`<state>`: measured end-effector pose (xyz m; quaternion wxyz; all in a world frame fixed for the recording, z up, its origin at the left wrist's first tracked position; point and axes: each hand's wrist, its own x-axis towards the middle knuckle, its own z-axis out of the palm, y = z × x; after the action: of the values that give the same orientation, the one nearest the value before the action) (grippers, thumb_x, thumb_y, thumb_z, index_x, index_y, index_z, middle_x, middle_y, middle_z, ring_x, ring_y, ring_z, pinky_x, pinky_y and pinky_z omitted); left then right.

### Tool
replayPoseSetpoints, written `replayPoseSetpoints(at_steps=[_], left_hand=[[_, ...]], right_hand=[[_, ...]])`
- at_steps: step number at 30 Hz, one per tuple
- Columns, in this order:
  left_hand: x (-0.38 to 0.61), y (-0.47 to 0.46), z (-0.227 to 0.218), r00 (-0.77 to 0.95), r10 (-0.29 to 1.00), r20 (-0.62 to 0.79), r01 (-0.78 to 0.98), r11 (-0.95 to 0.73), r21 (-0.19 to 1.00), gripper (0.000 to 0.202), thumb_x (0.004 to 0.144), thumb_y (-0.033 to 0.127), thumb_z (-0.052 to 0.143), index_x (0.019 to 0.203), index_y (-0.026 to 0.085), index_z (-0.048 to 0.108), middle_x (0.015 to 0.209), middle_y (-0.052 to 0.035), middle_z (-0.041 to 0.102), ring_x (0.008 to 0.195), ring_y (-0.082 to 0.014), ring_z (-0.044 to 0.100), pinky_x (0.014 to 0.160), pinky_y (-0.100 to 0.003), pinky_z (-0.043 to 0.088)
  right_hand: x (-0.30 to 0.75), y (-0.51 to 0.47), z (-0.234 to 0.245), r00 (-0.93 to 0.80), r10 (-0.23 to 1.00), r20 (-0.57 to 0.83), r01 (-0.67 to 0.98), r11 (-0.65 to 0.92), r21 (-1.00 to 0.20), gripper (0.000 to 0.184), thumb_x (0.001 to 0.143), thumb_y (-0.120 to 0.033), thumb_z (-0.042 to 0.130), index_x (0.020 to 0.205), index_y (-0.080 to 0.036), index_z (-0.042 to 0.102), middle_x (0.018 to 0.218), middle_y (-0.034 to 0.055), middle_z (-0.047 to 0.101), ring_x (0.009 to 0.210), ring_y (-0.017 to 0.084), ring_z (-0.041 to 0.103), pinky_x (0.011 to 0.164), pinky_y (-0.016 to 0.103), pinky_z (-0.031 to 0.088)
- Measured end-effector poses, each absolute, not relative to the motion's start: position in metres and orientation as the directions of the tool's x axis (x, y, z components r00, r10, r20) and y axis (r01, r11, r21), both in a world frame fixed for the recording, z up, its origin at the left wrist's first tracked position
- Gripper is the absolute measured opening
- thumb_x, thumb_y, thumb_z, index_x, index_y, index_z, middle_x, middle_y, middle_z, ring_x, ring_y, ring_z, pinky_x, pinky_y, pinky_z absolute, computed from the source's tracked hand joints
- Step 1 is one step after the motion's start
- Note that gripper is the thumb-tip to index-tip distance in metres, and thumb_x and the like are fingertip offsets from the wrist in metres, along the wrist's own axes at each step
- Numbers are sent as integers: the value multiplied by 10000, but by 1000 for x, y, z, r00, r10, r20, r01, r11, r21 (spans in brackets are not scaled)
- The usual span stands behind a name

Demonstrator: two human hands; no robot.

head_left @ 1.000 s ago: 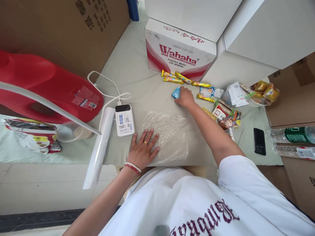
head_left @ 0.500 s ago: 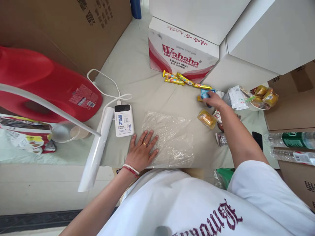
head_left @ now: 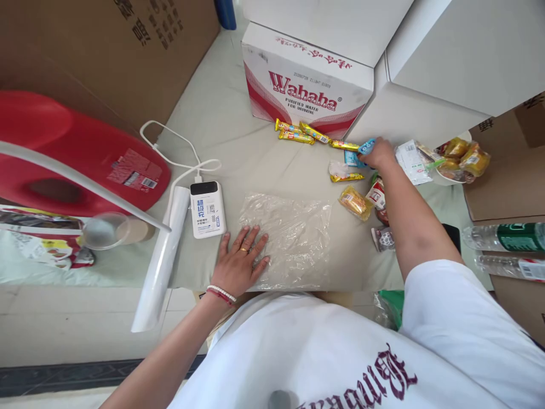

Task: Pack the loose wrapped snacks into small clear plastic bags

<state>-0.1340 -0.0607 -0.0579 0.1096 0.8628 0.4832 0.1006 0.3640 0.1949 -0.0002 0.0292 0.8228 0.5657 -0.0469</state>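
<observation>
My left hand (head_left: 240,258) lies flat with fingers spread, its fingertips on the left edge of a clear plastic bag (head_left: 293,241). Beyond the snack pile, my right hand (head_left: 380,154) is closed on a small blue snack packet (head_left: 367,146); most of its fingers are hidden. Just left of that hand lie another blue packet (head_left: 351,158) and a yellow-wrapped stick (head_left: 347,177). More yellow sticks (head_left: 315,132) rest along the foot of the carton. A wrapped yellow cake (head_left: 355,203) and a red-and-white packet (head_left: 376,193) sit nearer, beside my right forearm.
A white power bank (head_left: 207,210) with its cable and a white roll (head_left: 164,255) lie left of my left hand. A red jug (head_left: 85,153) stands beyond. The Wahaba carton (head_left: 309,85) closes off the back. Plastic bottles (head_left: 511,237) and a snack bowl (head_left: 447,173) are at right.
My right hand has moved slightly right and away, with a blue packet now in its fingers. The yellow stick and other blue packet have come into plainer view. My left hand stays flat.
</observation>
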Motion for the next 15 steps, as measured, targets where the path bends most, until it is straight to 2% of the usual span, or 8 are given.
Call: replayPoseSetpoints(at_steps=[2, 4, 6, 8, 10, 13, 15], left_hand=[[-134, -61, -58, 513, 855, 70, 812, -511, 283, 564, 1014, 437, 492, 1557, 283, 480, 1652, -100, 404, 1538, -354, 369, 1268, -631, 124], [-134, -61, -57, 517, 853, 70, 811, -514, 277, 563, 1013, 434, 492, 1553, 274, 487, 1645, -104, 417, 1535, -351, 376, 1270, -628, 129], [-135, -61, -55, 518, 853, 66, 814, -514, 271, 556, 1015, 434, 487, 1546, 270, 496, 1641, -107, 424, 1532, -347, 382, 1272, -624, 135], [-135, -61, -54, 515, 855, 60, 817, -510, 268, 550, 1017, 432, 480, 1542, 268, 502, 1640, -108, 424, 1532, -345, 384, 1272, -620, 140], [-135, -61, -54, 511, 858, 56, 818, -505, 275, 551, 1016, 429, 481, 1543, 272, 500, 1642, -106, 421, 1534, -344, 381, 1273, -620, 143], [-135, -61, -56, 507, 860, 55, 813, -498, 302, 565, 1007, 428, 493, 1556, 289, 481, 1649, -98, 411, 1541, -345, 367, 1275, -622, 140], [-135, -61, -57, 507, 861, 51, 810, -495, 314, 577, 1005, 425, 497, 1567, 295, 464, 1652, -98, 405, 1546, -346, 357, 1275, -625, 137]], right_hand=[[365, 198, -7, 197, 968, -157, 979, -188, 74, 859, 709, -365, 832, 1419, -23, 490, 1384, 285, 533, 1271, 408, 504, 1082, 522, 417], [370, 199, -11, 56, 974, -218, 997, -44, 61, 955, 667, -316, 849, 1498, -91, 436, 1478, 248, 480, 1347, 426, 439, 1118, 539, 386], [378, 199, -12, -11, 959, -283, 998, 26, 52, 1063, 632, -292, 862, 1562, -152, 367, 1540, 221, 434, 1383, 445, 398, 1122, 570, 377], [385, 200, -12, -18, 940, -342, 997, 42, 64, 1097, 616, -279, 873, 1574, -164, 352, 1552, 224, 424, 1393, 462, 378, 1121, 604, 361], [388, 198, -10, -3, 938, -347, 997, 28, 67, 1049, 626, -275, 877, 1548, -153, 394, 1520, 234, 452, 1388, 461, 377, 1127, 614, 334], [384, 193, -7, 2, 970, -244, 999, 10, 46, 911, 700, -314, 852, 1497, -121, 454, 1466, 251, 484, 1378, 453, 372, 1125, 604, 306], [376, 192, -4, 68, 984, -163, 998, -68, 9, 829, 743, -368, 828, 1450, -107, 484, 1417, 247, 518, 1355, 446, 389, 1110, 591, 320]])
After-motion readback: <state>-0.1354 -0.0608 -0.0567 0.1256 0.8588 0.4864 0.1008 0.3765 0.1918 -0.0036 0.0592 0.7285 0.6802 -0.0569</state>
